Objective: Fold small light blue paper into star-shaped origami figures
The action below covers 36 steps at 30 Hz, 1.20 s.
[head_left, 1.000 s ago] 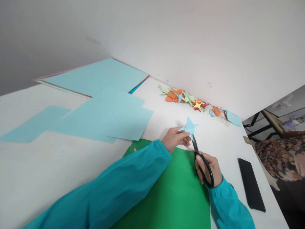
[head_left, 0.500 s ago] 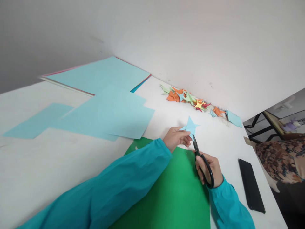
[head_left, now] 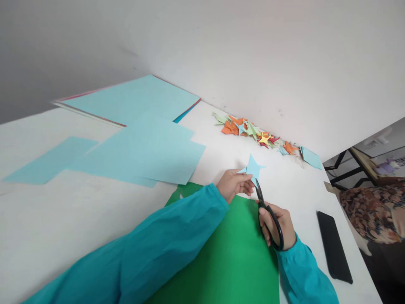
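Between the thumb and fingers of my left hand (head_left: 234, 183) is a light blue paper star (head_left: 254, 168), held up over the table. My right hand (head_left: 277, 223) grips black-handled scissors (head_left: 260, 195), fingers in the loops. The scissors' tips meet the star's lower point, close to my left fingertips. Whether the blades are cutting through the paper cannot be made out. A green sheet (head_left: 234, 249) lies on the table under both forearms.
Light blue sheets (head_left: 136, 156) overlap on the left, with a stack of coloured paper (head_left: 136, 99) behind. Folded paper shapes (head_left: 249, 128) and small blue sheets (head_left: 311, 158) line the wall. A black phone-like slab (head_left: 334, 247) lies right. Beyond the table edge, a person's patterned clothing (head_left: 370, 207) shows.
Almost nothing differs. The scissors and my right hand have shifted very slightly, while the star stays in my left hand.
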Each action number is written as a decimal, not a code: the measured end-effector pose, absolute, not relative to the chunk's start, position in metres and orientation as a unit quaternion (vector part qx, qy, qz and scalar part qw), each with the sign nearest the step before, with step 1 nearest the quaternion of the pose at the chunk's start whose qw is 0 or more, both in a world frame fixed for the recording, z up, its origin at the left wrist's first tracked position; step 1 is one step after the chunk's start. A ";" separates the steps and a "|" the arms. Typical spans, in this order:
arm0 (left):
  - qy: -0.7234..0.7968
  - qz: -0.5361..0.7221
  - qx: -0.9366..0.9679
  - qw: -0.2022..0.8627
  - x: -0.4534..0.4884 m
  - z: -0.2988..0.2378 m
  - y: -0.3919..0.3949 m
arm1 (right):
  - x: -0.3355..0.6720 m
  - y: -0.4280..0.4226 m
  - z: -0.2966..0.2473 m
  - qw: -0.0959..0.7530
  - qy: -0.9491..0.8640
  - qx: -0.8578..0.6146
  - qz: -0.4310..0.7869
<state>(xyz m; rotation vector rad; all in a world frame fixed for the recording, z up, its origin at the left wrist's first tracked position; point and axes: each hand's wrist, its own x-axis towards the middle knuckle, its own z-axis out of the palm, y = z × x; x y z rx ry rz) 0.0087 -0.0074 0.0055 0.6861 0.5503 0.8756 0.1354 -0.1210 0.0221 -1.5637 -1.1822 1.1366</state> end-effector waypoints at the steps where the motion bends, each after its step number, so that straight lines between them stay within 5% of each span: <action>1: 0.258 0.410 0.322 0.813 0.009 0.005 -0.008 | 0.135 -0.121 0.022 0.424 -0.471 -0.626 0.454; 36: 0.267 0.424 0.337 0.797 0.008 0.007 -0.008 | 0.144 -0.119 0.016 0.426 -0.440 -0.629 0.479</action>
